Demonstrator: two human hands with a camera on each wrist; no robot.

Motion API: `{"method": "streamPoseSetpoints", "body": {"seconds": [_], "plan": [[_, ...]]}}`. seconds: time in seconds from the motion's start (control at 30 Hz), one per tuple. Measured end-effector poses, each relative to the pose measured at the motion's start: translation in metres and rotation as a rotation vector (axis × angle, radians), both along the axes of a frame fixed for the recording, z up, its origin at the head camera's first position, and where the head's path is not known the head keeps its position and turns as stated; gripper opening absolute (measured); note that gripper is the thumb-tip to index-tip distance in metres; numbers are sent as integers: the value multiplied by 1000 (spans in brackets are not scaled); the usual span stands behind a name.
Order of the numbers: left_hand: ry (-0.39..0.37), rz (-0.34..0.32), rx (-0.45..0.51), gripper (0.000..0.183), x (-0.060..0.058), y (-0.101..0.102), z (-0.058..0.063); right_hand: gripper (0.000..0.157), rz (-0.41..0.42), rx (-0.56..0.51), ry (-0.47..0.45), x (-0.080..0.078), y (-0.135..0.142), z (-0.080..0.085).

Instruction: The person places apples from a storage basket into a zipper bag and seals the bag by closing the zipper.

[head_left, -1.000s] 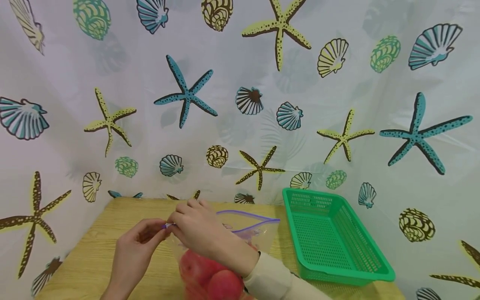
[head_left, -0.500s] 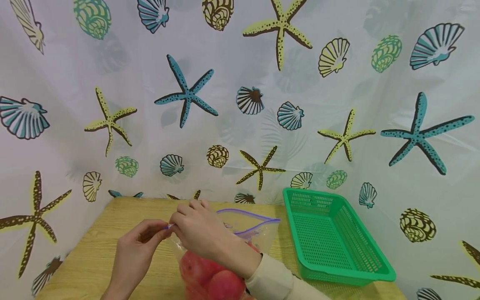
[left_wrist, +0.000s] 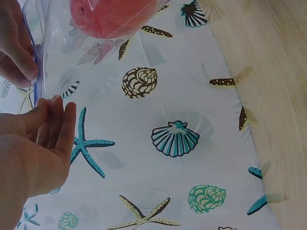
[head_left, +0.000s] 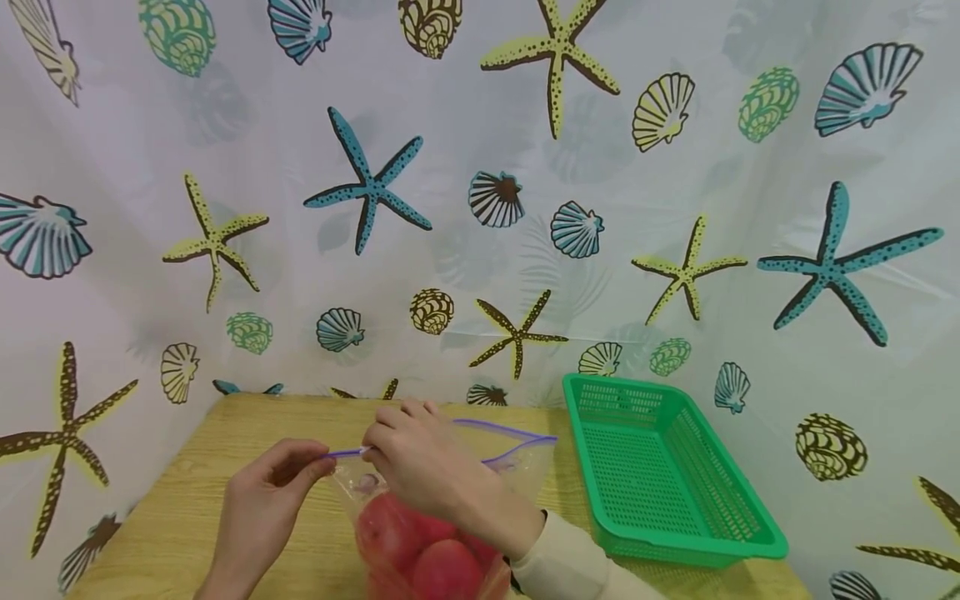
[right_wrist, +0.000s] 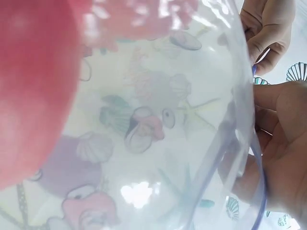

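A clear zip bag (head_left: pixel 536 467) with a purple zip strip stands on the table, holding several round red fruits (head_left: pixel 447 571). At its left top corner, my left hand (head_left: pixel 258 508) pinches the end of the zip strip (head_left: pixel 347 454) between thumb and fingers. My right hand (head_left: pixel 423 458) reaches across the bag and pinches a small white zip slider (head_left: pixel 365 450). Left of that slider the strip runs as one line; to the right the mouth gapes in two purple edges. In the right wrist view, a red fruit (right_wrist: pixel 33 91) shows large through the plastic.
A green plastic basket (head_left: pixel 648 492) with perforated walls stands right of the bag. The wooden table (head_left: pixel 183 508) extends to the left. A white curtain (head_left: pixel 450 275) printed with shells and starfish hangs behind and at both sides.
My right hand has slid right along the strip with the slider, and more joined purple strip shows between the hands. My left hand stays at the corner.
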State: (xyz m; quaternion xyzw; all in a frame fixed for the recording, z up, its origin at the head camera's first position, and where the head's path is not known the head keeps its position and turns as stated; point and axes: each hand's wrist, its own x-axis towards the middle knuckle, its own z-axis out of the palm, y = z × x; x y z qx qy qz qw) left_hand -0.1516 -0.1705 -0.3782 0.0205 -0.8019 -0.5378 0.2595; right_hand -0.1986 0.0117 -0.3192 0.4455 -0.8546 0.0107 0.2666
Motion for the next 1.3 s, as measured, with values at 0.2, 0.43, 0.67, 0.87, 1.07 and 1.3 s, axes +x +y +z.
{"method": "streamPoseSetpoints", "body": {"seconds": [0.2, 0.43, 0.67, 0.87, 1.07, 1.3], "plan": [[-7, -8, -6, 10, -1, 1, 0, 14, -14, -52, 8, -2, 19, -2], [-48, -2, -10, 14, 0, 1, 1, 13, -31, -98, -28, -3, 42, -4], [-60, 11, -7, 15, 0, 2, 2, 12, -61, -131, -27, -4, 63, -5], [-76, 7, -10, 17, 1, 0, 2, 9, -91, -164, -57, -3, 78, -5], [-101, 3, -12, 20, 1, -1, 4, 5, -74, -191, -36, -3, 94, -5], [-96, 7, -25, 17, 2, 1, 2, 5, -91, -218, -32, -1, 115, -6]]}}
